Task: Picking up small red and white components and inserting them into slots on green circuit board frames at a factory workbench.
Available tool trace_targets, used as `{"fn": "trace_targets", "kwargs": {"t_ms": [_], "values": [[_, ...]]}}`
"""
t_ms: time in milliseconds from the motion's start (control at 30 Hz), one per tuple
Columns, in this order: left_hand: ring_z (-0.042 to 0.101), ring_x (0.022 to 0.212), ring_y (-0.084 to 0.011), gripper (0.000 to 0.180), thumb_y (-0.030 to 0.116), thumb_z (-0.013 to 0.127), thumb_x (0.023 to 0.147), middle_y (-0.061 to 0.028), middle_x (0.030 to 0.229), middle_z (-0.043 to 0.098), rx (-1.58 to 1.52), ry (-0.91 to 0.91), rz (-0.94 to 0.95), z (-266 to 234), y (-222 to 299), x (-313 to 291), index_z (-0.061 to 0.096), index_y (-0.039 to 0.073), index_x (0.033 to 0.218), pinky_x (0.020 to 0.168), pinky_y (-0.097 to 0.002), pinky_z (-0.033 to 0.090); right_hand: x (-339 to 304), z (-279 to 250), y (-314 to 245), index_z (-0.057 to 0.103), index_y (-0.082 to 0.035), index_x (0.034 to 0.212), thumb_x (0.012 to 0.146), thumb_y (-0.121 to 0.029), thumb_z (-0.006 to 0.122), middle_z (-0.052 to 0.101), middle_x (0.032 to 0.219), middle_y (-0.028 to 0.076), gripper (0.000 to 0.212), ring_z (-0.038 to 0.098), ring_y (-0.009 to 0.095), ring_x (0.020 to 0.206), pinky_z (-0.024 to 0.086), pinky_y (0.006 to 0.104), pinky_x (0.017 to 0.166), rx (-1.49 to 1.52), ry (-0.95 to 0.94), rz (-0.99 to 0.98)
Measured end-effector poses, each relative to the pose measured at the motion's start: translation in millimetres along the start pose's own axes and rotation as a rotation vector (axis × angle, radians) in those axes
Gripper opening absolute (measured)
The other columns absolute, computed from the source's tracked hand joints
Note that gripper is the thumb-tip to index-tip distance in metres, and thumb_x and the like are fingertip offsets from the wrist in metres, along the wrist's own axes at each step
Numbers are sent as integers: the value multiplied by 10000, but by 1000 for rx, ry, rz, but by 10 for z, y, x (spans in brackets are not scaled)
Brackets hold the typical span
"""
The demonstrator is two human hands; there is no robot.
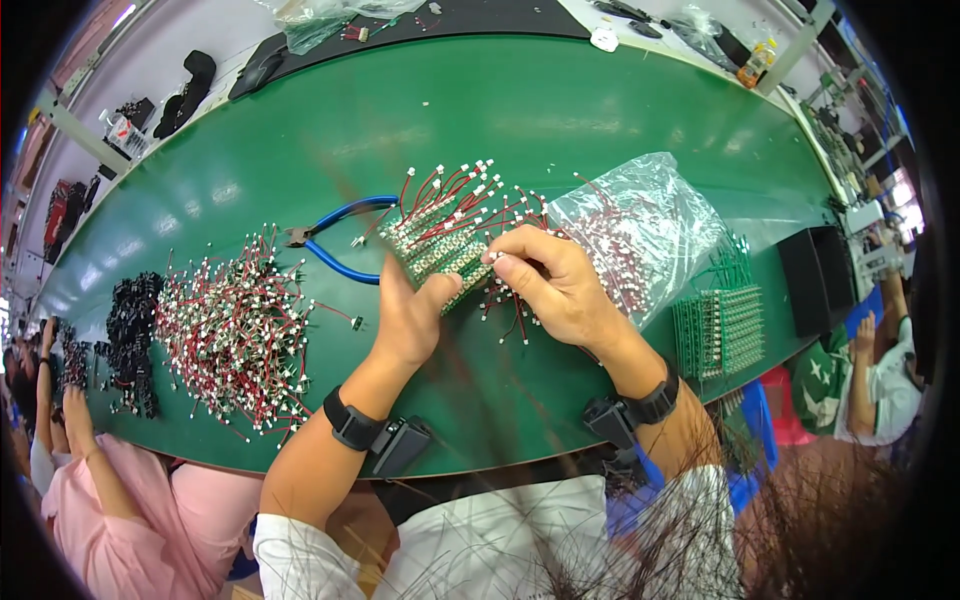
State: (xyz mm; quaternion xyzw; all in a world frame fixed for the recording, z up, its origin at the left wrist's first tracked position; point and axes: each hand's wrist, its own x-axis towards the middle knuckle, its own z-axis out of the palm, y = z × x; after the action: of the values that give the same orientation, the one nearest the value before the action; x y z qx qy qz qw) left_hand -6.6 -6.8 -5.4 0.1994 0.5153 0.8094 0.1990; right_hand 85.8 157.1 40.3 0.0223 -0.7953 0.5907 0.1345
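My left hand [405, 320] grips a panel of small green circuit boards [425, 250], tilted above the table, with its thumb across the near edge. Rows of red wires with white plugs stick up from the panel's far side. At the panel's right edge, my right hand [565, 285] pinches a small white connector [493, 257] between thumb and forefinger. Beneath and beyond that hand lie loose red wires, some spilling from a clear plastic bag [685, 225] of white-plugged leads. Blue-handled cutters [345, 210] rest just left of the panel, partly behind my left hand.
A heap of red-wired white connectors [235, 340] covers the table's left side, beside a pile of black parts [132, 340]. Stacked green panels [720, 330] and a black bin [815, 275] stand at right. People sit on both sides, one in pink [120, 530].
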Motion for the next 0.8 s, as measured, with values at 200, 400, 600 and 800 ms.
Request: {"fn": "trace_targets", "kwargs": {"t_ms": [200,400,600,800], "values": [[607,1059,-189,509,-27,554,764,-107,1154,638,138,-77,30,10,61,15,503,-44,1271,966,-336,466,-3,-15,73,687,4,999,926,-60,616,637,804,90,120,594,148,685,464,294,624,-230,27,-205],[615,1031,-191,479,-10,551,757,-122,1116,648,246,-96,79,104,154,-42,522,-40,1234,927,-337,485,-17,45,-94,657,-1,1018,941,-64,584,628,778,90,123,576,137,626,446,288,578,-182,72,-7],[628,1022,-210,509,-20,562,759,-129,1156,640,288,-66,159,92,69,-69,496,-32,1263,926,-340,489,13,102,21,610,7,1030,949,-76,591,575,696,66,118,511,97,579,421,280,547,-261,126,-162],[622,1060,-212,539,-16,566,787,-149,1186,635,254,-111,162,106,62,-79,436,-54,1309,948,-348,487,27,104,8,603,13,986,922,-48,617,464,592,17,90,408,72,521,343,286,484,-214,137,-68]]}}
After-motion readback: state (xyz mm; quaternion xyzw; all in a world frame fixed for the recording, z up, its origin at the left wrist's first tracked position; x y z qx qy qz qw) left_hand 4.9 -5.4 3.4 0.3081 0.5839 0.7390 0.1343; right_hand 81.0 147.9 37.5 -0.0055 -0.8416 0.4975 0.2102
